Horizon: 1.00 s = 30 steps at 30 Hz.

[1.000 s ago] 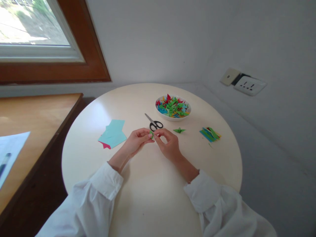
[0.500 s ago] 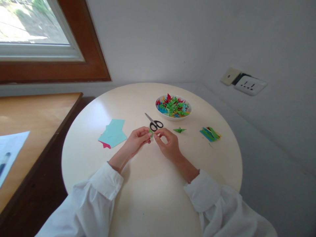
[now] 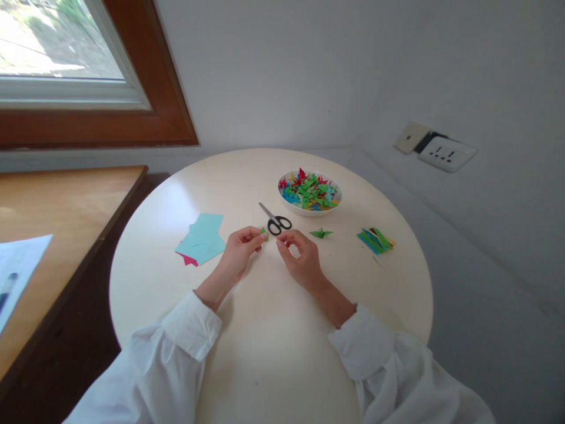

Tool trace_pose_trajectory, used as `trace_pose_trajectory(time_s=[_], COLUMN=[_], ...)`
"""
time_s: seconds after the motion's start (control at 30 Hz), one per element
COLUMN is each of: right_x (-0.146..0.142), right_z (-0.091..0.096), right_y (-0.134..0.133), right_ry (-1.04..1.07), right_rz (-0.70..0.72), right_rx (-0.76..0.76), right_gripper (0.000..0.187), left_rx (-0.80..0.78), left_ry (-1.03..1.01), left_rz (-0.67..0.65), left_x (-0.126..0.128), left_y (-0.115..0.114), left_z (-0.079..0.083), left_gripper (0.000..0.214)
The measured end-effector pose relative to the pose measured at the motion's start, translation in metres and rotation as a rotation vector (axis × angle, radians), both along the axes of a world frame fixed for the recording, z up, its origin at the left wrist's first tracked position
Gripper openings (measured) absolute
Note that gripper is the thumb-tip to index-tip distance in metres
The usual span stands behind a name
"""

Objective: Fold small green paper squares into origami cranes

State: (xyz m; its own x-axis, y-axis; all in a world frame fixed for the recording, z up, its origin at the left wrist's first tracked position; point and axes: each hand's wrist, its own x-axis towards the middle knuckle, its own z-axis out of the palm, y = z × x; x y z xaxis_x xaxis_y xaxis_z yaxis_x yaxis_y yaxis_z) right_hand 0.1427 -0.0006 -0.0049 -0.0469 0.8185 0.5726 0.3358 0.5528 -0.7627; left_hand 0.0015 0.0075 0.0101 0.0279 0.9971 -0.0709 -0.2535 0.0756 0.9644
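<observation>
My left hand [image 3: 239, 252] pinches a small piece of green folded paper [image 3: 263, 231] between thumb and fingers, which cover part of it. A short gap to the right, my right hand [image 3: 303, 259] has thumb and index finger brought close together; whether anything tiny is between them I cannot make out. Just beyond both hands lies a pair of scissors [image 3: 274, 224] with black handles, blades toward the far left. A green paper crane [image 3: 321, 234] rests on the table to the right of my right hand.
A white bowl [image 3: 309, 212] full of colourful paper cranes stands at the back of the round table [image 3: 273, 353]. Light-blue paper sheets [image 3: 203, 238] over a pink piece [image 3: 188, 259] lie left. Coloured paper strips [image 3: 376, 240] lie right. A wooden desk [image 3: 79, 194] stands at far left.
My left hand has moved slightly left with the green paper, away from my right hand, so the gap between them is wider. My right hand has stayed nearly in place.
</observation>
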Motion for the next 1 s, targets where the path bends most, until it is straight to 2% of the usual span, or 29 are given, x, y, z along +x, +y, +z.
trace_pose_trajectory(time_s=[0.13,0.27,0.47,0.8,1.0], right_x=[-0.0009,-0.0023,-0.0039,-0.0047,-0.005], right_z=[0.0001,-0.0011,-0.0059,-0.0063,-0.0071], right_y=[-0.0013,-0.0001,0.0049,0.007,0.0079], right_ry=[-0.014,-0.025,0.071,0.178,0.222], right_rz=[0.034,0.091,0.095,0.1,0.123], right_rx=[-0.041,-0.119,-0.226,-0.32,-0.339], right_gripper=[0.006,0.009,0.013,0.02,0.019], left_rx=[0.026,0.068,0.145,0.295,0.296], left_ry=[-0.011,0.036,0.181,0.297,0.306], left_rz=[0.063,0.06,0.044,0.039,0.048], left_x=[0.0015,0.0024,0.0012,0.001,0.0011], left_y=[0.0015,0.0016,0.0005,-0.0013,-0.0021], left_z=[-0.0037,-0.0057,-0.0052,-0.0055,-0.0039], left_gripper=[0.018,0.019,0.017,0.015,0.014])
